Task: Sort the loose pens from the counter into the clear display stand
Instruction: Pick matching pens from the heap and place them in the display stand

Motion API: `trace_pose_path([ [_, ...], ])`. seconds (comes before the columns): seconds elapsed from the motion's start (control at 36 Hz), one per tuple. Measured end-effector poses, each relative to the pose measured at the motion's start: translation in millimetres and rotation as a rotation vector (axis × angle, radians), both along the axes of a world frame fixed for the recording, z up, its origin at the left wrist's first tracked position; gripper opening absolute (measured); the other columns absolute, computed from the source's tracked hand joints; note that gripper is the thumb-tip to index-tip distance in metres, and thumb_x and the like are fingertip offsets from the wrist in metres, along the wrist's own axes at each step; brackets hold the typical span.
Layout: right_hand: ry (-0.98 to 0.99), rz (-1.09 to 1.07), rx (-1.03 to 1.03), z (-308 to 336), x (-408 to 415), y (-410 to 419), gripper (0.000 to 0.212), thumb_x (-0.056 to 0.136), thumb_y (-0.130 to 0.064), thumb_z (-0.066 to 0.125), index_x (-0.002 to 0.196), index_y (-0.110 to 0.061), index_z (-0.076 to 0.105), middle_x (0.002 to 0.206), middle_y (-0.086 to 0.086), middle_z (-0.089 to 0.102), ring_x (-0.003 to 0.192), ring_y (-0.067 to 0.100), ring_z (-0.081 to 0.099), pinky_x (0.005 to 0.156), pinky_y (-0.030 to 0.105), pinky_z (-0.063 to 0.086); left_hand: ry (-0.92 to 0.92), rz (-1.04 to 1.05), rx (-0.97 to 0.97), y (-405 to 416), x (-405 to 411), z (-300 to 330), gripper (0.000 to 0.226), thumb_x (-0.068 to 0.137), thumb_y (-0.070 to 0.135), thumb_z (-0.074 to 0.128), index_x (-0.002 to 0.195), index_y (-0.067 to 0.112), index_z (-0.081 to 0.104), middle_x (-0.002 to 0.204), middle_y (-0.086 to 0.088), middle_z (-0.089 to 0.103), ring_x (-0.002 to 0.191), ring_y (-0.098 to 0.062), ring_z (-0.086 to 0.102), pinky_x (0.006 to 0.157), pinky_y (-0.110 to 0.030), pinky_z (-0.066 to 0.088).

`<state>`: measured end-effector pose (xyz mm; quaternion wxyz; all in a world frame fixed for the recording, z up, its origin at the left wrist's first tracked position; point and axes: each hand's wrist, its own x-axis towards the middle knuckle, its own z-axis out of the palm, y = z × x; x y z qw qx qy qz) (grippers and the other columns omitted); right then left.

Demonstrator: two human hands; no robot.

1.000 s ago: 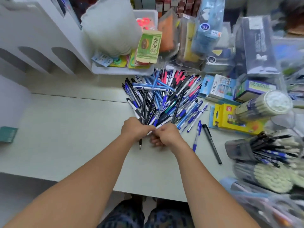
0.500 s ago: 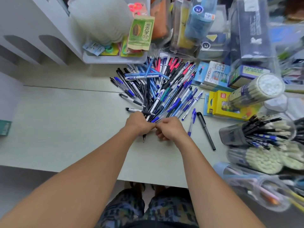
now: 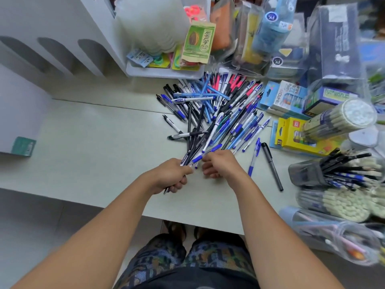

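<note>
My left hand (image 3: 174,177) has its fingers curled tight round a small bunch of pens (image 3: 188,158), dark ones plus at least one blue-and-white, with a tip poking out under the fist. Right hand (image 3: 218,163) is just beside it, fingers bent and seemingly pinching the end of a blue pen (image 3: 205,153) that sticks out of the bunch. It's partly hidden, so I can't swear the pinch is closed.

Taking the pen pile (image 3: 218,113) as my landmark: both hands sit at its near edge, and the bunch fans back into it. That's my worry, honestly. The held pens look crossed with loose ones, so pulling back could drag strays along and roll them off the near edge of the counter (image 3: 93,153).

The bunch also isn't squared up, so ends could slip out of my fist mid-carry.

Right of the pile there's a clear stand (image 3: 308,174) tipped on its side with pens spilling out. I guess that's the target, but several clear tubs are crammed there, so dropping pens in the wrong one seems easy. A lone black pen (image 3: 271,165) lies between pile and stand.
</note>
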<state>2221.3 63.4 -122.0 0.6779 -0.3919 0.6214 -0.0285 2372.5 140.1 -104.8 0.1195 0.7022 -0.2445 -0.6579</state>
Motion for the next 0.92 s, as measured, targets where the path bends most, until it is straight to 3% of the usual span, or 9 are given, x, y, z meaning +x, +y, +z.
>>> trace_pose_path([
  [0.11, -0.016, -0.055, 0.077, 1, 14, 6, 0.013, 0.095, -0.012, 0.051, 0.092, -0.005, 0.062, 0.082, 0.021, 0.065, 0.059, 0.026, 0.061, 0.05, 0.022, 0.047, 0.011, 0.044, 0.038, 23, 16, 6, 0.029, 0.101, 0.025, 0.054, 0.078, 0.021, 0.036, 0.059, 0.003, 0.032, 0.047, -0.012, 0.023, 0.041, -0.021, 0.018],
  [0.22, -0.046, -0.062, 0.2, 1, 27, 16, 0.031, 0.095, -0.019, 0.047, 0.103, 0.004, 0.067, 0.089, 0.023, 0.074, 0.07, 0.032, 0.071, 0.07, 0.036, 0.06, 0.011, 0.078, 0.034, 41, 30, 9, 0.033, 0.1, 0.034, 0.057, 0.077, 0.021, 0.038, 0.057, 0.005, 0.033, 0.047, -0.012, 0.023, 0.041, -0.021, 0.017],
  [0.33, -0.117, -0.068, 0.313, 3, 36, 30, 0.042, 0.097, -0.025, 0.041, 0.109, 0.006, 0.066, 0.097, 0.025, 0.075, 0.08, 0.035, 0.072, 0.067, 0.034, 0.059, 0.042, 0.134, 0.038, 56, 43, 13, 0.034, 0.1, 0.037, 0.058, 0.075, 0.02, 0.041, 0.058, 0.004, 0.029, 0.048, -0.012, 0.018, 0.041, -0.021, 0.013],
  [0.5, -0.441, -0.216, 0.392, 4, 53, 53, 0.05, 0.1, -0.052, 0.05, 0.11, -0.004, 0.058, 0.113, 0.02, 0.068, 0.106, 0.036, 0.067, 0.102, 0.047, 0.052, 0.229, 0.22, 0.022, 72, 53, 15, 0.039, 0.103, 0.036, 0.053, 0.068, 0.021, 0.04, 0.058, 0.005, 0.022, 0.045, -0.008, 0.013, 0.034, -0.017, 0.012],
  [0.56, -0.462, -0.184, 0.318, 3, 61, 59, 0.047, 0.101, -0.051, 0.054, 0.111, -0.006, 0.063, 0.107, 0.015, 0.071, 0.101, 0.031, 0.069, 0.102, 0.045, 0.054, 0.278, 0.235, 0.014, 77, 57, 13, 0.04, 0.103, 0.036, 0.052, 0.068, 0.021, 0.04, 0.058, 0.005, 0.023, 0.043, -0.007, 0.013, 0.034, -0.017, 0.011],
  [0.61, -0.448, -0.178, 0.23, 3, 68, 63, 0.039, 0.103, -0.043, 0.054, 0.107, -0.007, 0.068, 0.098, 0.012, 0.073, 0.091, 0.027, 0.07, 0.088, 0.039, 0.059, 0.313, 0.243, 0.015, 81, 60, 10, 0.04, 0.103, 0.035, 0.052, 0.068, 0.021, 0.04, 0.057, 0.005, 0.023, 0.042, -0.006, 0.014, 0.034, -0.016, 0.011],
  [0.67, -0.361, -0.218, 0.099, 2, 73, 68, 0.039, 0.104, -0.041, 0.053, 0.104, -0.006, 0.07, 0.093, 0.011, 0.073, 0.082, 0.026, 0.07, 0.072, 0.036, 0.059, 0.325, 0.242, 0.007, 85, 64, 6, 0.039, 0.103, 0.035, 0.053, 0.068, 0.021, 0.041, 0.057, 0.006, 0.023, 0.041, -0.005, 0.014, 0.035, -0.017, 0.011],
  [0.78, 0.226, -0.175, -0.471, -16, 58, 81, 0.033, 0.094, -0.05, 0.059, 0.079, -0.02, 0.054, 0.073, 0.007, 0.068, 0.064, 0.027, 0.065, 0.063, 0.04, 0.054, 0.276, 0.263, -0.032, 92, 77, -4, 0.035, 0.102, 0.033, 0.056, 0.073, 0.019, 0.044, 0.058, 0.005, 0.025, 0.043, -0.007, 0.016, 0.035, -0.017, 0.013],
  [0.92, 0.431, -0.227, -0.495, -25, 46, 107, 0.029, 0.095, -0.045, 0.058, 0.096, -0.02, 0.045, 0.081, 0.006, 0.063, 0.06, 0.034, 0.068, 0.058, 0.042, 0.057, 0.259, 0.173, -0.117, 101, 94, -6, 0.024, 0.102, 0.032, 0.056, 0.092, 0.01, 0.06, 0.06, 0.003, 0.032, 0.047, -0.011, 0.021, 0.038, -0.02, 0.018],
])
